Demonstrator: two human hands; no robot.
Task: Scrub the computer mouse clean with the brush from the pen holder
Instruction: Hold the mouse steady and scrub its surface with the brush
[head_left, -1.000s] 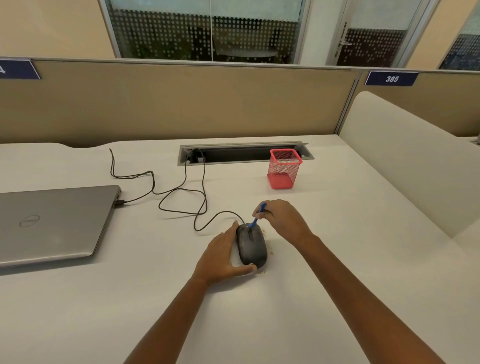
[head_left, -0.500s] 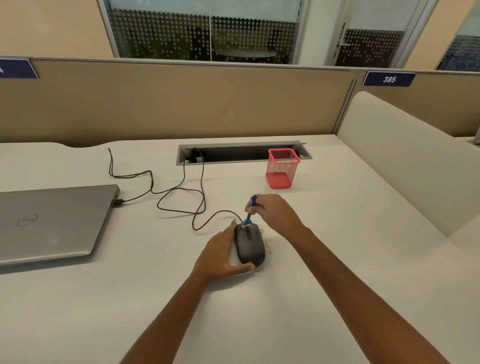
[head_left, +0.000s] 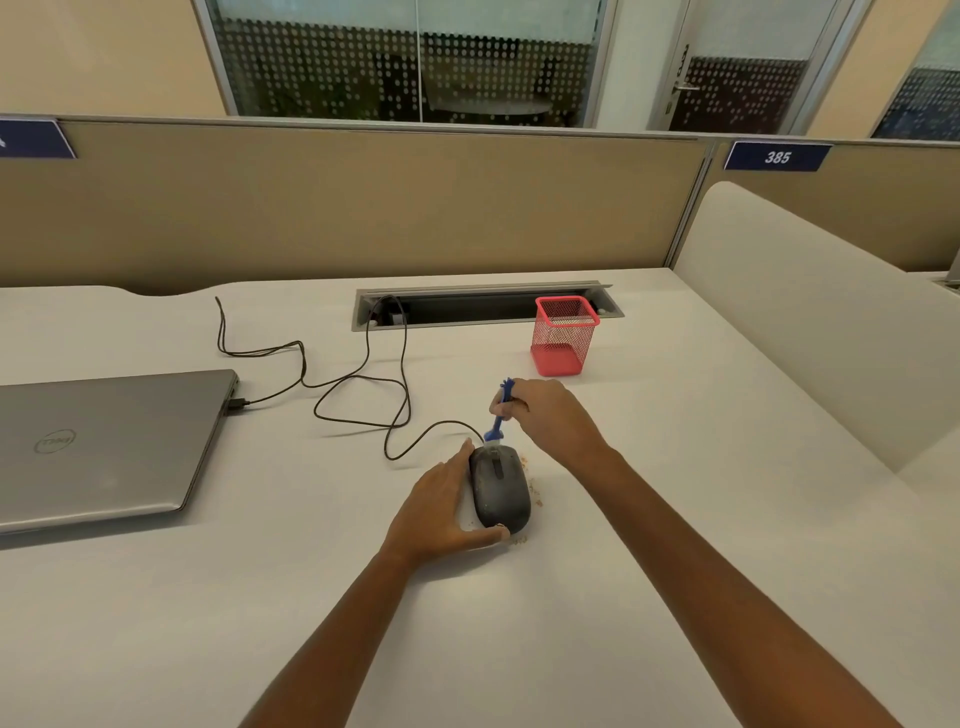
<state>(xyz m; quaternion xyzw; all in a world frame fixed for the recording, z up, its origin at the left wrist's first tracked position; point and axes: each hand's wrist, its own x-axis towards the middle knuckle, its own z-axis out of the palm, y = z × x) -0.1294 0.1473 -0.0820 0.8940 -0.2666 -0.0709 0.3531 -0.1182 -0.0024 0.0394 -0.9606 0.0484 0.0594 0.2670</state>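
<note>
A dark grey wired computer mouse (head_left: 500, 493) lies on the white desk at the centre. My left hand (head_left: 441, 506) holds it from the left, thumb hooked around its near end and fingers along its side. My right hand (head_left: 550, 415) pinches a small blue brush (head_left: 498, 413) just beyond the mouse. The brush tilts down, its bristle tip touching the mouse's front edge near the scroll wheel. The red mesh pen holder (head_left: 563, 335) stands upright behind my right hand, with nothing visible inside.
A shut grey laptop (head_left: 104, 447) lies at the left, its black cable (head_left: 363, 384) looping towards the cable slot (head_left: 483, 304). Brown crumbs (head_left: 535, 493) lie beside the mouse. A beige partition rises behind and a padded divider (head_left: 810, 322) on the right.
My right hand and the brush have shifted left and farther away, from the mouse's front right to its front tip. The left hand and the mouse have stayed put.
</note>
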